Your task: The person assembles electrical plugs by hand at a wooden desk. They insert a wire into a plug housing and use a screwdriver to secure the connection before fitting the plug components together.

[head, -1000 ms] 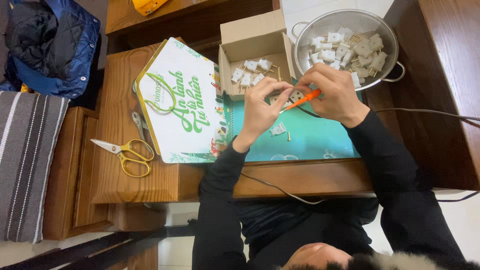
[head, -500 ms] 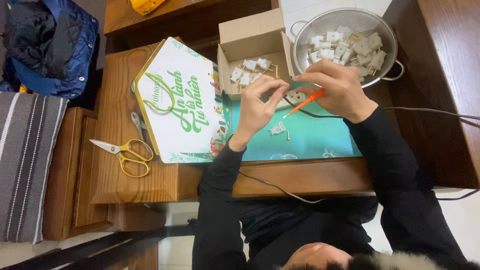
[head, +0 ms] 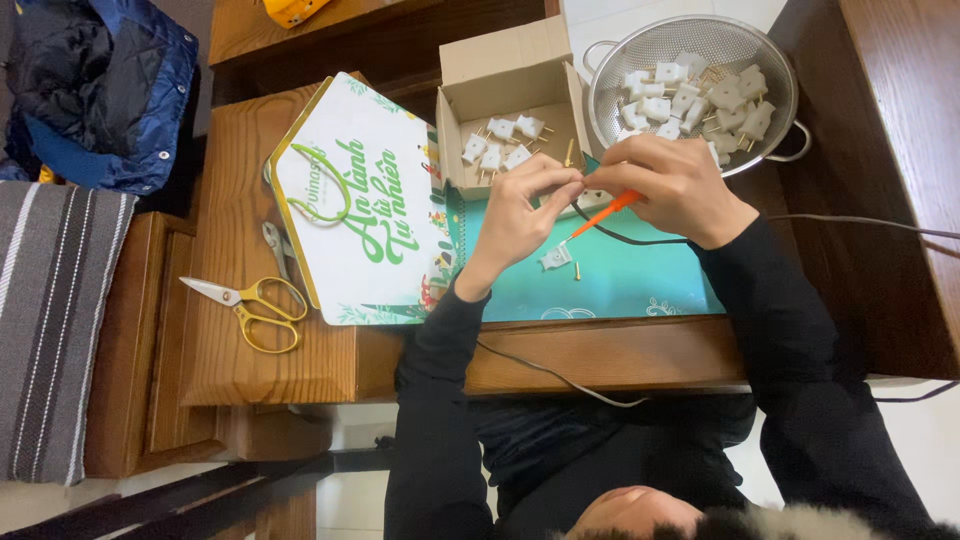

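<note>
A small white plug part (head: 592,197) sits pinched between the fingertips of the left hand (head: 520,215), touching the right hand (head: 672,185), which grips an orange screwdriver (head: 604,212). Just below the hands another white plug piece (head: 556,258) lies on the teal mat (head: 640,285). Beyond the hands stand a cardboard box (head: 505,75) and a metal colander (head: 690,45) of plugs. Yellow scissors (head: 250,305) lie well apart on the wooden table (head: 290,365).

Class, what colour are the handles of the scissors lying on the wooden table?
Yellow, seen in the head view: the scissors have yellow handles and bare metal blades.
</note>
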